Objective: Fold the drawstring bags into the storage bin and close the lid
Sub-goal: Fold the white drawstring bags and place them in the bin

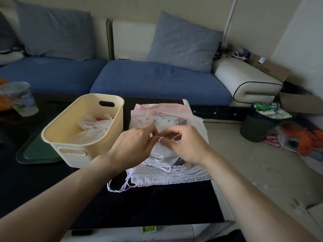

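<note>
Nearest, a green-yellow sticker (149, 229) sits on the pale front edge of the dark bench (157, 203). Just beyond, loose white and pink cords (118, 186) trail off the near corner of a pile of bags (167, 173) whose gathered, ruffled tops face the person. Both forearms reach in over that pile. The left hand (134, 145) and the right hand (185, 145) meet above it, and each grip is a pinch: curled fingers and thumb of both hands hold the edge of a white bag (161, 147) lying on top of the pile, the fingertips almost touching each other. Further back in the pile, flat bags show small green prints, a strawberry print (182, 121) and a pink band (162, 106). To the left of the pile, just beside it, stands the cream bin (87, 152), open, with cut-out handles at both ends; inside lie a few white bags (94, 127) with a cord showing and something red under them. The bin stands partly on a green tray (36, 152). At the far left of the bench is a clear plastic cup (19, 98). Behind the bench runs a blue and cream sofa (157, 81) with grey-blue cushions (183, 44). On the floor to the right stand a dark waste bin (257, 128) with a green can (265, 106) on top, orange cloth (305, 140) and cardboard boxes (300, 103).
</note>
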A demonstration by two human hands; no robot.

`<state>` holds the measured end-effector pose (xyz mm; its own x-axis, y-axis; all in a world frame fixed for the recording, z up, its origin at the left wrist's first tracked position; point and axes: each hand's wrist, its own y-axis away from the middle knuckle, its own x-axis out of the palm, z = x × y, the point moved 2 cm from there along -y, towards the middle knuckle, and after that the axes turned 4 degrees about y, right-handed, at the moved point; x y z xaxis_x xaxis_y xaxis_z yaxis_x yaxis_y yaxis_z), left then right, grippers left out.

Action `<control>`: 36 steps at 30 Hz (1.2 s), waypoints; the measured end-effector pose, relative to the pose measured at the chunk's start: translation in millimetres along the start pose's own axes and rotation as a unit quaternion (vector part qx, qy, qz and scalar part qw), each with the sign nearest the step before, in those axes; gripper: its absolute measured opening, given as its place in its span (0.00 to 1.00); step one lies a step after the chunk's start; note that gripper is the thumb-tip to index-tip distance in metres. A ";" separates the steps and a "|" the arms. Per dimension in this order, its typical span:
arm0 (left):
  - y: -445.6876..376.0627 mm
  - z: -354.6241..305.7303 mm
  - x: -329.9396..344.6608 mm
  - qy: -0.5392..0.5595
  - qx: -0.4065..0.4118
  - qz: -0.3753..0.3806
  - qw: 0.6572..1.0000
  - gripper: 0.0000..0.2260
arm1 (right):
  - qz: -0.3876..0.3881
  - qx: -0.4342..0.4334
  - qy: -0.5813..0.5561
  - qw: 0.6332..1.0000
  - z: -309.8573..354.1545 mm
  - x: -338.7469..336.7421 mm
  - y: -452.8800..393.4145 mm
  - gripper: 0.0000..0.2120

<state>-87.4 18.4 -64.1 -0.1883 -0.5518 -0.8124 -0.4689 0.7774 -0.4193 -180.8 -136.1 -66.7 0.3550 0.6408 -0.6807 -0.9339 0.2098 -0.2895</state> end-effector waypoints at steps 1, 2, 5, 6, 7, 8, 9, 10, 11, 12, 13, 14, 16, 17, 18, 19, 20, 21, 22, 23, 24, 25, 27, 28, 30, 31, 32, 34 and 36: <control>0.1 0.3 0.1 0.004 -0.002 -0.003 1.000 0.05 | -0.005 -0.003 0.003 1.000 -1.2 -1.8 -0.6 0.06; -0.1 0.8 0.3 0.008 -0.005 -0.004 1.000 0.05 | -0.008 -0.003 0.006 1.000 -1.4 -3.5 -0.8 0.08; -1.2 3.1 -0.5 0.017 -0.015 -0.008 1.000 0.05 | -0.019 -0.005 0.020 1.000 -2.9 -9.3 -1.1 0.10; -1.5 4.2 -1.6 0.020 -0.017 -0.011 1.000 0.05 | -0.024 -0.006 0.024 0.999 -3.9 -11.9 -1.2 0.10; -1.7 5.2 -2.7 0.024 -0.018 -0.014 0.999 0.05 | -0.027 -0.005 0.028 0.999 -5.2 -14.6 -1.3 0.11; -2.0 6.0 -3.9 0.025 -0.019 -0.015 0.999 0.05 | -0.029 -0.004 0.033 0.999 -6.3 -17.3 -1.4 0.11; -2.3 6.6 -5.3 0.026 -0.021 -0.016 0.999 0.05 | -0.032 -0.003 0.040 0.999 -7.7 -20.1 -1.7 0.12; -2.7 7.2 -6.4 0.027 -0.024 -0.018 0.999 0.05 | -0.033 -0.002 0.047 0.998 -8.4 -22.7 -1.7 0.13; -3.2 7.7 -7.5 0.029 -0.026 -0.022 0.999 0.05 | -0.034 0.000 0.053 0.998 -9.0 -24.9 -1.9 0.13; -3.7 8.0 -8.1 0.031 -0.028 -0.022 0.999 0.04 | -0.033 0.003 0.058 0.998 -9.7 -26.7 -1.9 0.13; -4.0 8.1 -8.0 0.033 -0.032 -0.020 0.999 0.05 | -0.028 0.008 0.062 0.998 -10.5 -28.1 -2.0 0.12; -4.0 8.3 -7.3 0.033 -0.037 -0.014 0.999 0.05 | -0.021 0.013 0.070 0.997 -11.3 -29.1 -2.0 0.12; -3.5 8.4 -4.1 0.029 -0.050 0.001 0.998 0.05 | -0.006 0.022 0.087 0.996 -12.7 -29.2 -1.9 0.12; -3.0 8.6 -2.3 0.029 -0.058 0.009 0.998 0.05 | 0.002 0.026 0.094 0.995 -13.7 -28.5 -1.7 0.12; -3.1 8.8 -1.2 0.030 -0.066 0.016 0.997 0.06 | 0.010 0.028 0.102 0.994 -14.4 -27.6 -1.6 0.12; -3.3 9.1 -1.1 0.031 -0.075 0.019 0.996 0.07 | 0.018 0.032 0.111 0.993 -14.8 -26.1 -1.3 0.11; -3.5 9.5 -1.9 0.035 -0.085 0.019 0.996 0.08 | 0.028 0.037 0.118 0.992 -14.8 -24.1 -0.8 0.09; -3.9 9.7 -3.5 0.037 -0.095 0.016 0.995 0.08 | 0.039 0.041 0.123 0.991 -14.3 -22.2 -0.2 0.07; -4.0 9.7 -5.4 0.036 -0.105 0.012 0.994 0.09 | 0.050 0.042 0.129 0.989 -13.5 -20.2 0.2 0.06; -4.0 9.2 -7.9 0.032 -0.111 0.005 0.993 0.10 | 0.059 0.042 0.135 0.988 -11.9 -18.0 0.5 0.06; -4.0 8.2 -9.9 0.028 -0.115 -0.002 0.993 0.11 | 0.068 0.044 0.141 0.987 -10.0 -15.8 1.1 0.07; -4.0 6.9 -11.3 0.028 -0.117 -0.006 0.993 0.13 | 0.077 0.047 0.146 0.985 -7.5 -13.5 1.1 0.09; -4.6 3.5 -11.9 0.051 -0.121 0.004 0.991 0.17 | 0.087 0.048 0.153 0.983 -2.1 -8.5 1.1 0.10; -5.4 1.6 -11.2 0.080 -0.132 0.020 0.988 0.19 | 0.093 0.045 0.156 0.982 0.8 -5.9 1.1 0.10; -5.6 -1.5 -10.1 0.187 -0.165 0.055 0.967 0.21 | 0.107 0.039 0.165 0.980 7.1 -0.1 1.9 0.10; -5.2 -2.8 -9.7 0.251 -0.179 0.065 0.949 0.21 | 0.113 0.036 0.168 0.979 10.2 2.7 2.5 0.11; -5.1 -4.6 -9.3 0.300 -0.188 0.069 0.933 0.21 | 0.117 0.033 0.170 0.978 12.9 5.1 3.1 0.11; -3.4 -6.0 -7.8 0.345 -0.200 0.073 0.914 0.20 | 0.122 0.030 0.171 0.977 17.1 9.9 3.1 0.11; -2.2 -5.9 -4.5 0.385 -0.212 0.071 0.895 0.20 | 0.125 0.043 0.165 0.977 18.3 11.9 2.9 0.11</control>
<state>-90.6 17.4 -57.2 -0.7349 -0.6277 -0.2568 -0.6476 0.7620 -0.0091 -180.1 -114.4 -63.3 0.0973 0.4099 -0.9069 -0.9882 0.1481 -0.0391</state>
